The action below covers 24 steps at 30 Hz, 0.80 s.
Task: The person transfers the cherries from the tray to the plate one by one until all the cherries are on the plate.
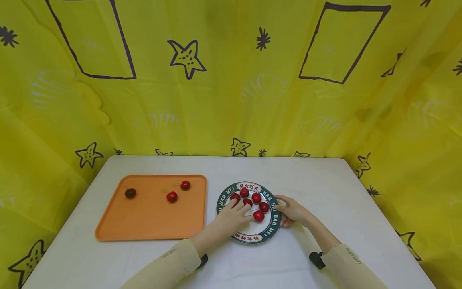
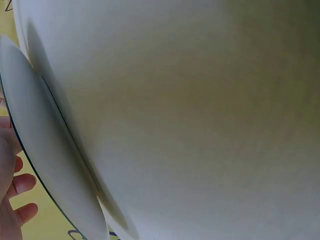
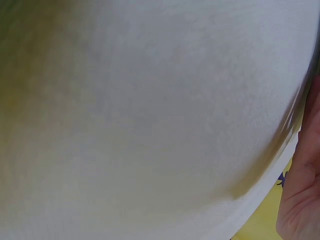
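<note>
A round plate (image 1: 276, 218) with a dark green lettered rim stands right of the tray and holds several red cherries (image 1: 258, 216). My left hand (image 1: 231, 220) reaches over the plate's left side, its fingers spread among the cherries with the fingertips right at them. It covers part of the rim. With my right hand (image 1: 294, 210) I hold the plate's right rim, thumb and fingers at the edge. In the left wrist view, the white side of the plate (image 2: 45, 135) lies before the left fingers (image 2: 22, 184). The right wrist view shows mostly tablecloth and part of the right palm (image 3: 305, 185).
An orange tray (image 1: 151, 218) lies on the left of the white-covered table (image 1: 306, 172). On it are two red cherries (image 1: 172, 196) and a dark cherry (image 1: 130, 193), set apart. A yellow patterned curtain (image 1: 223, 100) hangs behind and beside the table.
</note>
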Available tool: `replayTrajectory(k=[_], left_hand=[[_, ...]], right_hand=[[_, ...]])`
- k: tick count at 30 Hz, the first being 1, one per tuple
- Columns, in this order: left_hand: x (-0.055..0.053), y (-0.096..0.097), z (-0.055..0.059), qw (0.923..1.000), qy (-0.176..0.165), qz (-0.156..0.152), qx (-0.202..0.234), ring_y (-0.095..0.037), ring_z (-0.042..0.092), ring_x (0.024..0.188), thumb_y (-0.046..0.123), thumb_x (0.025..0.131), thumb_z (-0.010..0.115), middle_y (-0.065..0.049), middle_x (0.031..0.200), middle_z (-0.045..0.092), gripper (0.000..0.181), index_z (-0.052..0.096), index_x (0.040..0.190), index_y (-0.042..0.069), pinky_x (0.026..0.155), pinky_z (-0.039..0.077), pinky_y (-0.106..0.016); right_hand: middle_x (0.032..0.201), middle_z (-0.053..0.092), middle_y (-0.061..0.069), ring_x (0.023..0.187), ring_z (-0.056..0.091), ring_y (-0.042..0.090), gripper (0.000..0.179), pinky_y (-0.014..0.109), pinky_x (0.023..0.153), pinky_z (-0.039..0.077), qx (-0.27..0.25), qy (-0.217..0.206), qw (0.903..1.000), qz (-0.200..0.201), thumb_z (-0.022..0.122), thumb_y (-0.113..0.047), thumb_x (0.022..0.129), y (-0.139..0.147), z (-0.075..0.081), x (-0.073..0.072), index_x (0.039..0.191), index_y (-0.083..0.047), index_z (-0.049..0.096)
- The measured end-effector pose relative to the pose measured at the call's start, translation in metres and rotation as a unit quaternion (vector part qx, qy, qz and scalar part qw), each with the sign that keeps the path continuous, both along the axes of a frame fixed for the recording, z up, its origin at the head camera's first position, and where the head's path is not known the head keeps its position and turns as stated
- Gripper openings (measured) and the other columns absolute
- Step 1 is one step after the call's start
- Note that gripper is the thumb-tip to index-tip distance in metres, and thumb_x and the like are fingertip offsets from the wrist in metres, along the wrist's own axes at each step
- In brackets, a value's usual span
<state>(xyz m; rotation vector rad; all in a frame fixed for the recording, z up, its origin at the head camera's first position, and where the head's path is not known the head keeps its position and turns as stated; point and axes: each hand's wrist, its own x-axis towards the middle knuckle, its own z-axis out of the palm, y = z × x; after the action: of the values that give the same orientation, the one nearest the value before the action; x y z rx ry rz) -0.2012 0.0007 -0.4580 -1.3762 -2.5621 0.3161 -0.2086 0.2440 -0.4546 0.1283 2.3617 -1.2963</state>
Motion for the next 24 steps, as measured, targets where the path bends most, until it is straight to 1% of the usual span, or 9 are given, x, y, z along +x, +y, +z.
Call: replayTrajectory(k=[5, 8, 17, 20, 24], left_hand=[[-0.0007, 0.0019, -0.0035, 0.9996, 0.025, 0.002, -0.016, -0.016, 0.043, 0.118, 0.026, 0.079, 0.070, 0.003, 0.127, 0.048, 0.047, 0.053, 0.121, 0.038, 0.102, 0.034, -0.037], [-0.0011, 0.0024, -0.0051, 0.9993, 0.032, 0.005, -0.018, -0.016, 0.043, 0.117, 0.026, 0.079, 0.070, 0.004, 0.124, 0.048, 0.046, 0.053, 0.120, 0.039, 0.101, 0.035, -0.037], [0.0003, 0.0043, -0.0037, 0.9985, 0.020, 0.039, -0.033, -0.016, 0.041, 0.119, 0.024, 0.078, 0.071, 0.004, 0.122, 0.048, 0.048, 0.052, 0.119, 0.040, 0.103, 0.031, -0.036], [0.0010, 0.0042, -0.0021, 0.9981, 0.013, 0.048, -0.036, -0.016, 0.041, 0.120, 0.024, 0.077, 0.072, 0.004, 0.124, 0.047, 0.051, 0.051, 0.121, 0.039, 0.103, 0.031, -0.036], [0.0014, 0.0020, 0.0021, 0.9976, 0.008, 0.059, -0.035, -0.016, 0.042, 0.117, 0.025, 0.077, 0.073, 0.003, 0.124, 0.047, 0.054, 0.050, 0.124, 0.037, 0.103, 0.032, -0.036]], right_hand=[[0.057, 0.056, 0.008, 0.042, 0.054, 0.014, 0.047, 0.022, 0.045, 0.046, -0.005, -0.001, 1.0000, 0.001, 0.046, -0.018, 0.095, 0.0011, -0.0012, 0.0001, 0.139, -0.007, 0.032], [0.057, 0.056, 0.008, 0.042, 0.054, 0.014, 0.047, 0.023, 0.045, 0.046, -0.005, 0.000, 1.0000, 0.003, 0.047, -0.019, 0.095, 0.0013, -0.0013, 0.0004, 0.138, -0.007, 0.032], [0.057, 0.056, 0.008, 0.042, 0.054, 0.015, 0.047, 0.023, 0.045, 0.047, 0.000, 0.002, 1.0000, 0.005, 0.047, -0.019, 0.095, 0.0004, -0.0007, 0.0003, 0.138, -0.007, 0.033], [0.057, 0.056, 0.008, 0.042, 0.054, 0.015, 0.047, 0.022, 0.045, 0.046, 0.003, 0.002, 1.0000, 0.003, 0.047, -0.019, 0.095, 0.0000, -0.0006, 0.0005, 0.138, -0.007, 0.033], [0.058, 0.056, 0.008, 0.042, 0.054, 0.015, 0.047, 0.022, 0.045, 0.046, 0.004, 0.000, 1.0000, 0.000, 0.047, -0.019, 0.095, -0.0005, -0.0004, 0.0006, 0.138, -0.007, 0.032]])
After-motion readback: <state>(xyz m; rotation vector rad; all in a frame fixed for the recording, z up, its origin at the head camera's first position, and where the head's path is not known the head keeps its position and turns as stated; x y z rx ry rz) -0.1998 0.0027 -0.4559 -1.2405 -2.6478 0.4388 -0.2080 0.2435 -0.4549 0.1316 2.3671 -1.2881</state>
